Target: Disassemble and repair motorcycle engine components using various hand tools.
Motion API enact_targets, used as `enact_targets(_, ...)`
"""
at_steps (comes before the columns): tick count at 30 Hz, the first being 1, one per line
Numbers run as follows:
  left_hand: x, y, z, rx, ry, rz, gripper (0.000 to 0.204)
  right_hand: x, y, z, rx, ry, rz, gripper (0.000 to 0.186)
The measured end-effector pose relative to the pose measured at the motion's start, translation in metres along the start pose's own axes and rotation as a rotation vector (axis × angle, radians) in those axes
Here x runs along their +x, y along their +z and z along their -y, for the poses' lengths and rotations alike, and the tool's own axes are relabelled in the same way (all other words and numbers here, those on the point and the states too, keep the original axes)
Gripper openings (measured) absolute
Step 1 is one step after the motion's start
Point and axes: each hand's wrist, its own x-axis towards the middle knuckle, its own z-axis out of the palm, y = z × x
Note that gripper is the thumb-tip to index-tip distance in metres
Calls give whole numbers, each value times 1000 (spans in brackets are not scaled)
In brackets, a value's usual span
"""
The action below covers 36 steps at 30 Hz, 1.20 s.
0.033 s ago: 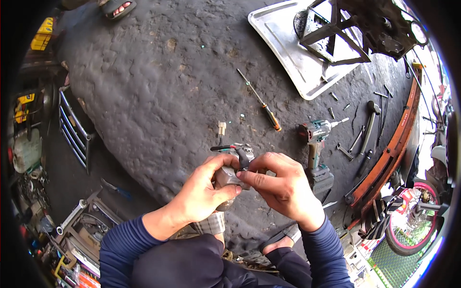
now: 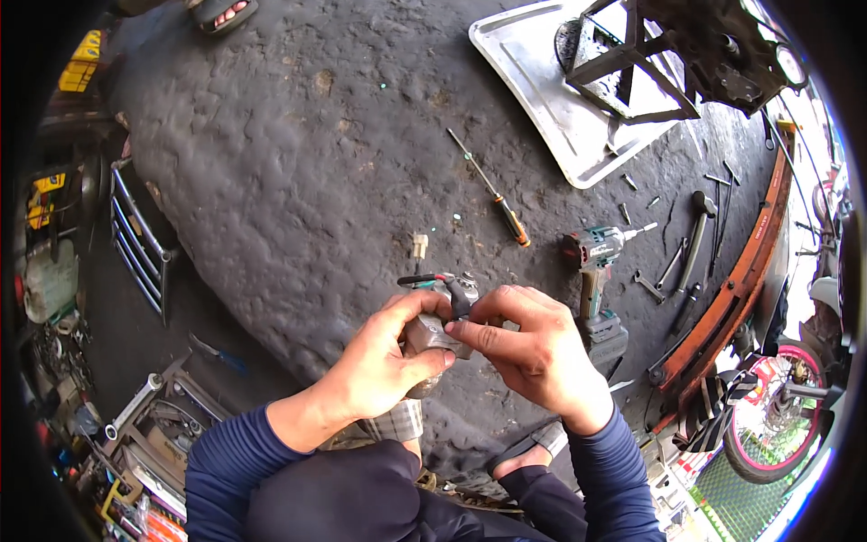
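Observation:
My left hand [image 2: 375,352] is closed around a small grey metal part [image 2: 426,338], fingers on its far side and thumb along its near side. A black rubber-like piece [image 2: 459,298] stands on the part, and black, red and green wires [image 2: 424,279] run beside it. At the base of that black piece, my right hand [image 2: 528,348] pinches with thumb and forefinger. What exactly lies between those fingertips is partly hidden. Just beyond the hands a cream plug connector [image 2: 419,245] rests on the ground on its lead.
A screwdriver [image 2: 511,221] lies ahead; a cordless impact driver [image 2: 593,271] stands to the right. Farther right are a hammer [image 2: 697,230], wrenches [image 2: 648,287] and bolts. A metal tray [image 2: 524,81] bears a black frame [image 2: 632,68]. An orange beam [image 2: 736,289] borders the right side.

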Motion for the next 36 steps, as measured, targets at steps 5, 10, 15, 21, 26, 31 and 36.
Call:
enact_targets(5, -1, 1, -1, 19, -58, 42, 45, -7, -2, -9, -85, -33, 118, 37)
enact_targets(10, -1, 2, -5, 11, -123, 123, 45, -12, -3, -16, -91, -104, 161, 35)
enact_targets(15, -2, 3, -7, 42, -115, 158, 43, -19, -5, -17, -130, -135, 173, 34)
enact_targets(21, 0, 11, -6, 231, 26, 97, 44, -37, 14, -10, 77, 47, -77, 34)
enact_targets(26, -1, 19, -8, 182, -30, 78, 48, -51, 30, -3, 205, 286, -238, 25)
enact_targets(31, 1, 24, 0, 214, -12, 53, 48, -54, 33, 7, 153, 396, -257, 23)
enact_targets(36, 6, 29, 10, 184, 73, 8, 49, -52, 42, 18, 210, 614, -327, 17)
